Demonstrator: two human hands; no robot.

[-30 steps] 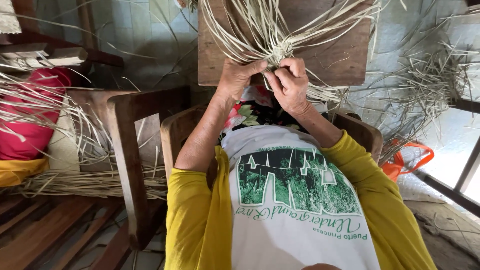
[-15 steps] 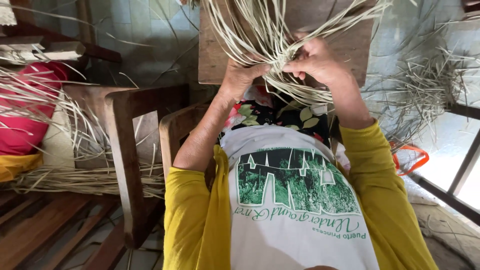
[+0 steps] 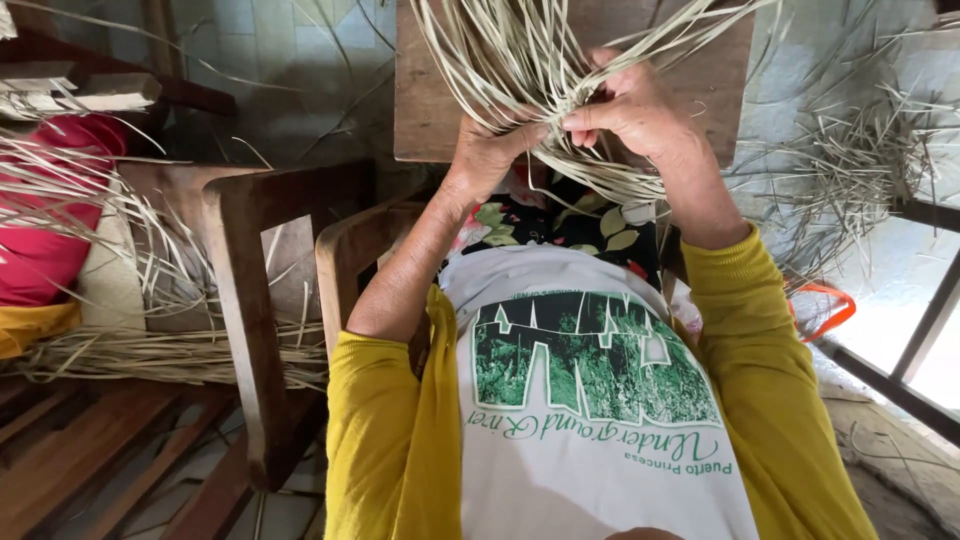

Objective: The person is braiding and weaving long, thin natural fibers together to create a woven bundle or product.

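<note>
Both hands are closed on a bundle of pale dried grass strips (image 3: 560,90). The left hand (image 3: 490,150) is clenched around the gathered stems from below, and the right hand (image 3: 630,105) is pressed onto them from above, fingers pinched together over the same knot of strands. The bundle is held in front of the chest, just above the lap and over the near edge of a dark wooden board (image 3: 430,110). From the grip the strands fan upward and outward, loose and unaligned.

Judged from how the strips lie, the work is at an early stage: the strands are gathered at one point only, no woven or plaited stretch can be seen, and the free ends are left unsorted. Whether anything is tied beneath the fingers cannot be told.

Compared with a second ago, the right hand has been moved up and to the right, away from the left, and the fan of strands has been spread wider.

Around this, a wooden chair arm (image 3: 250,300) stands at the left, with more loose strips heaped on a bench (image 3: 120,350) beside a red cloth (image 3: 50,240). Another tangle of strips (image 3: 850,170) lies at the right.
</note>
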